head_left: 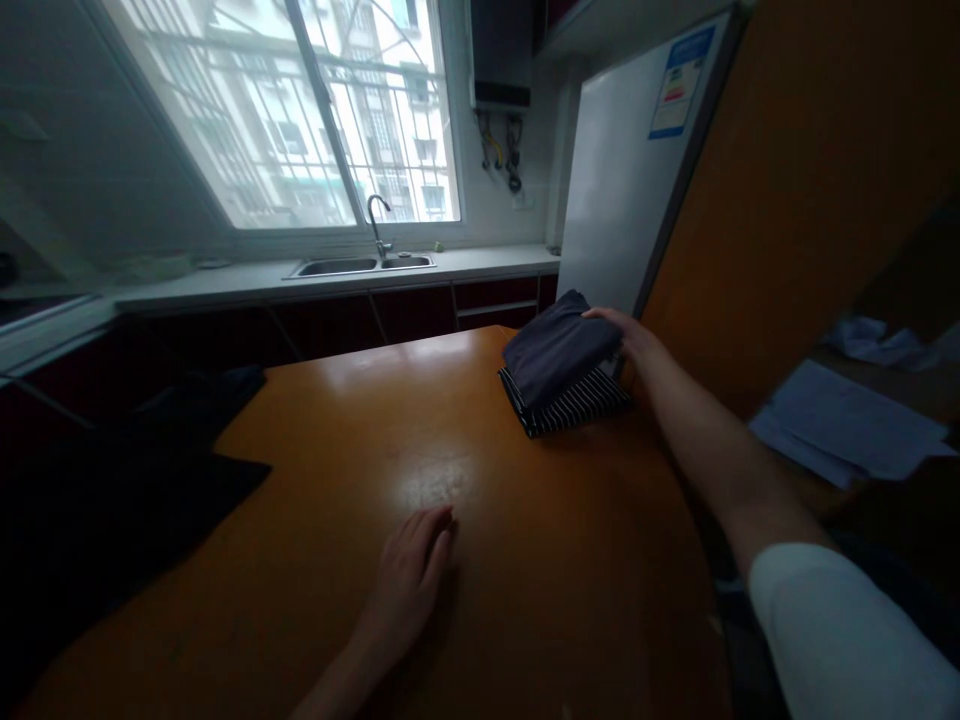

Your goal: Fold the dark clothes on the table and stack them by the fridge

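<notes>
A folded dark grey-purple garment (pixel 559 345) lies at the far right of the wooden table (pixel 352 430), on top of a folded black-and-white striped cloth (pixel 581 402). My right hand (pixel 619 325) grips the upper right edge of the grey garment, thumb on top, other fingers mostly hidden behind it. My left hand (pixel 415 550) rests low over the near middle of the table, fingers loosely curled together with the thumb alongside. What it holds, if anything, cannot be made out. Dark clothing (pixel 150 490) is spread over the table's left side.
Beyond the table runs a white counter (pixel 247 277) with a sink (pixel 337 266) and a tap (pixel 377 225), under a barred window. A fridge (pixel 630 170) stands behind the folded stack. White papers (pixel 855 420) lie on a lower surface at the right.
</notes>
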### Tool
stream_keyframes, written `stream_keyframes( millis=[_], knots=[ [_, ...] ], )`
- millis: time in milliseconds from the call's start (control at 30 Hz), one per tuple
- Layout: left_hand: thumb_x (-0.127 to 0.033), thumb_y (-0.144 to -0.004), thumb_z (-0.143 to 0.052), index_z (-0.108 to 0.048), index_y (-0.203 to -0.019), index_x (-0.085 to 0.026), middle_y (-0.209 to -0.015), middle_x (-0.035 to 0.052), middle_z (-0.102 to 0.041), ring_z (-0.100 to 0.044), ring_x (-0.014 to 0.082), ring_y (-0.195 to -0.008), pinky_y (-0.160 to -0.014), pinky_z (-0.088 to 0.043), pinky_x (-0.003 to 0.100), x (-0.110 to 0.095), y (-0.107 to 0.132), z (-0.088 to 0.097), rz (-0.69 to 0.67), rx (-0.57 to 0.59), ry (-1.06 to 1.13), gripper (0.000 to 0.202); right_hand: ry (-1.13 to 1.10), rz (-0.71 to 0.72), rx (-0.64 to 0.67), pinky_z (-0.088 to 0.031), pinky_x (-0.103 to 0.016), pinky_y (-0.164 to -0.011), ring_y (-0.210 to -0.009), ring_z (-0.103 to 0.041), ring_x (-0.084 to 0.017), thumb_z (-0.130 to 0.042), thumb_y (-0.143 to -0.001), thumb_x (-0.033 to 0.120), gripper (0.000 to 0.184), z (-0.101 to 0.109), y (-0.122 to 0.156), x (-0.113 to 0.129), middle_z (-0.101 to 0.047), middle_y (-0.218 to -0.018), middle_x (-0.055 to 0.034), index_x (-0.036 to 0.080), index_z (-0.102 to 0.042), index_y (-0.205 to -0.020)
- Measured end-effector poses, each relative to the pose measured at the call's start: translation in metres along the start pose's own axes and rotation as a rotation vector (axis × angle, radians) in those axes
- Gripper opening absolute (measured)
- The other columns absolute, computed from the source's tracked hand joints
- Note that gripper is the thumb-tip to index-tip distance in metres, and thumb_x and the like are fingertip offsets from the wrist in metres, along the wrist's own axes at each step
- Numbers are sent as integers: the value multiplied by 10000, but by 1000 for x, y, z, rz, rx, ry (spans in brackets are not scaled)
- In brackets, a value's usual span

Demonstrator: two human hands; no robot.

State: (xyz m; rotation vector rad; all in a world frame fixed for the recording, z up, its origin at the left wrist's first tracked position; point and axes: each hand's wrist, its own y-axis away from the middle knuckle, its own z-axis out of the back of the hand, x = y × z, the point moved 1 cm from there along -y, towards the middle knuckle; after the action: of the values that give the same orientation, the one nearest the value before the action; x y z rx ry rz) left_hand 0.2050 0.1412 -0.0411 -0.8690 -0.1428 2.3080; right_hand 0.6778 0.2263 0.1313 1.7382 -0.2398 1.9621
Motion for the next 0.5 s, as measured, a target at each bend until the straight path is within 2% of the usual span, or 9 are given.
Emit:
stream_keyframes(
  millis=[133, 233, 300, 400, 500],
  knots=[
    [-402, -1019, -412, -628, -1226, -252, -1235, 78, -674, -622, 263, -1154, -1017, -505, 515, 0, 1, 1, 36, 4, -16, 335, 28, -126, 21, -573, -253, -617, -564, -626, -154, -647, -858, 201, 88, 4, -30, -58, -690, -643, -63, 114, -646, -846],
    [-399, -1014, -414, -635, -1219, -260, -1228, 75, -677, -627, 263, -1146, -1013, -510, 518, -2, 1, 2, 52, 8, -22, 332, 64, -158, 35, -571, -246, -633, -583, -639, -148, -601, -874, 163, 83, 8, -45, -85, -696, -667, -67, 102, -650, -846],
    [-406, -1005, -424, -648, -1202, -260, -1200, 80, -688, -638, 269, -1125, -998, -521, 519, -4, 0, 4, 51, 5, -21, 332, 104, -144, 30, -562, -239, -613, -574, -634, -144, -607, -861, 151, 71, 12, -52, -91, -691, -665, -54, 100, -655, -864],
    [-403, -997, -427, -662, -1184, -260, -1172, 80, -699, -648, 270, -1104, -980, -535, 509, -7, -1, 6, 51, 3, -26, 332, 191, -81, 13, -548, -234, -582, -574, -631, -142, -658, -824, 145, 109, 18, -57, -86, -701, -693, -33, 117, -674, -928],
    [-398, -995, -431, -665, -1183, -267, -1175, 72, -697, -649, 266, -1105, -976, -541, 496, -8, -2, 7, 46, 0, -39, 327, 306, 11, -30, -562, -244, -642, -681, -672, -155, -681, -837, 179, 212, 22, -58, -78, -734, -798, -41, 144, -688, -1046]
  ],
)
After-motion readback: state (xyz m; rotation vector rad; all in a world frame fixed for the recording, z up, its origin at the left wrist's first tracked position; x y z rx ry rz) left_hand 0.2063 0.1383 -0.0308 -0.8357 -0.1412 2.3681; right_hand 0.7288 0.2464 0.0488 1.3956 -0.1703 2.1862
